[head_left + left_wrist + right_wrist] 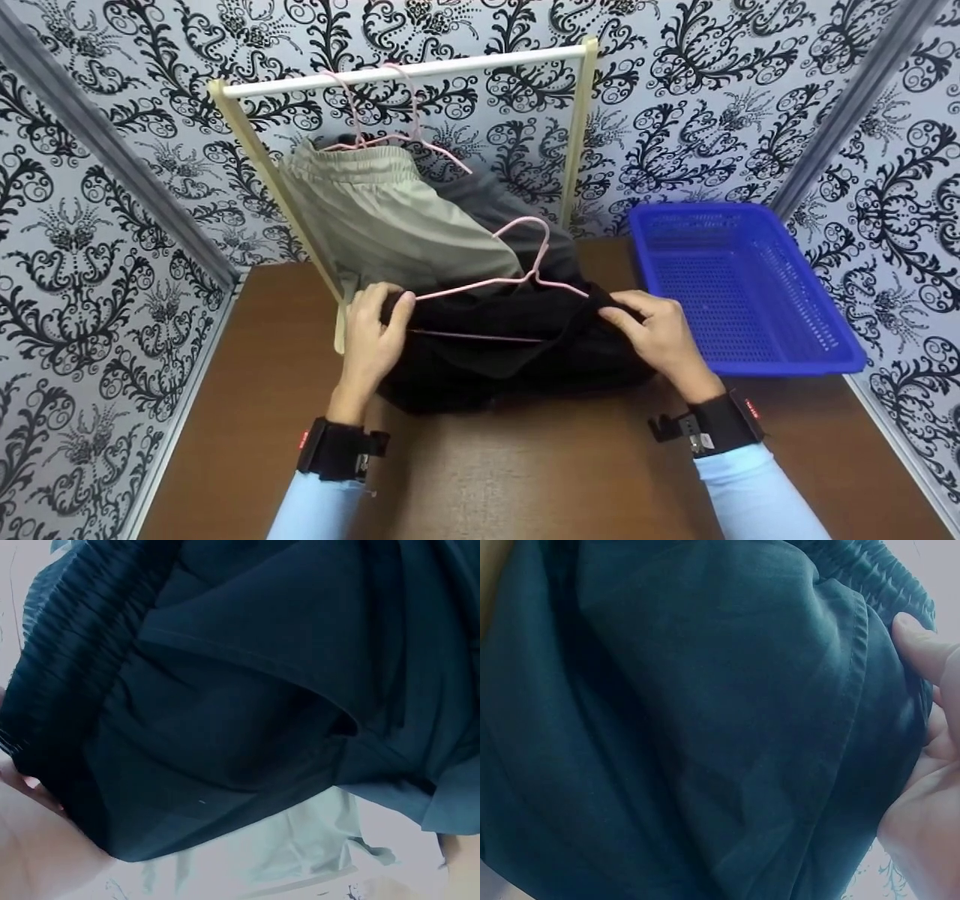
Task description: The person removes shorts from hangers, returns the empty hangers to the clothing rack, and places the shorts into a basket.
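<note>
At the middle of the worktop (480, 465), the left hand (369, 334) pinches one end of a black garment's gathered waistband between thumb and fingers; the right hand (664, 337) pinches the other. The black garment (495, 375) lies between them, a pink hanger (531, 276) set at its waist, hook uppermost, lower bar showing across the opening. The step appears to be fitting waistband to hanger; the next move seems to call for drawing the band evenly over both hanger ends, which cloth and fingers hide. Beyond, at the worktop's back right corner, stands a blue basket (787, 367). Toward the back edge, left of middle, a rack (487, 64) bears a pale garment (390, 210) and a dark grey one (484, 199) before a patterned wall (697, 112).
</note>
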{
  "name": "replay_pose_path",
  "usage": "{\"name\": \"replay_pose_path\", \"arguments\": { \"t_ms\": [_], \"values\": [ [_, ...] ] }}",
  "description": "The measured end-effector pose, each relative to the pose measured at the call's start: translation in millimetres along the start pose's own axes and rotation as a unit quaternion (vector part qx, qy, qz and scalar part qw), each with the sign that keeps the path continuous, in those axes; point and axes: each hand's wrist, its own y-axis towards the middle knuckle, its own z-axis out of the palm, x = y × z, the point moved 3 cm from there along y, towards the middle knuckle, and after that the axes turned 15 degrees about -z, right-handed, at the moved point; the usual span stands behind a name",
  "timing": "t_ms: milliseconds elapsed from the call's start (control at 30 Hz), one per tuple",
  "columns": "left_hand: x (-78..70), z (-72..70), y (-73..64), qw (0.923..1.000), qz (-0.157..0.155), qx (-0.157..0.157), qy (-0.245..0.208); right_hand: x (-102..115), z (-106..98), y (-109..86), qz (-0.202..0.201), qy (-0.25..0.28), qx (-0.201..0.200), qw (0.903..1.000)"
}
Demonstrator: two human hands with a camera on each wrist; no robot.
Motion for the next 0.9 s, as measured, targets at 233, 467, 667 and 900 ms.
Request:
{"name": "replay_pose_path", "arguments": {
  "t_ms": [233,467,667,900],
  "values": [
    [6.8,-0.2,1.0,0.9995,-0.019,-0.019,-0.014,0.2,-0.9,-1.2,0.008,0.009,-0.008,0.9999],
    [9.9,1.7,0.7,0.9979,-0.048,-0.04,-0.015,0.1,-0.9,-2.6,0.013,0.028,-0.012,0.9995],
    [12.5,3.0,0.2,0.9955,-0.08,-0.048,-0.016,1.0,-0.6,-2.6,0.003,0.027,-0.014,0.9995],
    [13.1,6.1,0.8,0.9927,-0.109,-0.051,-0.009,-0.1,-1.8,-5.4,0.0,0.013,-0.011,0.9999]
  ]
}}
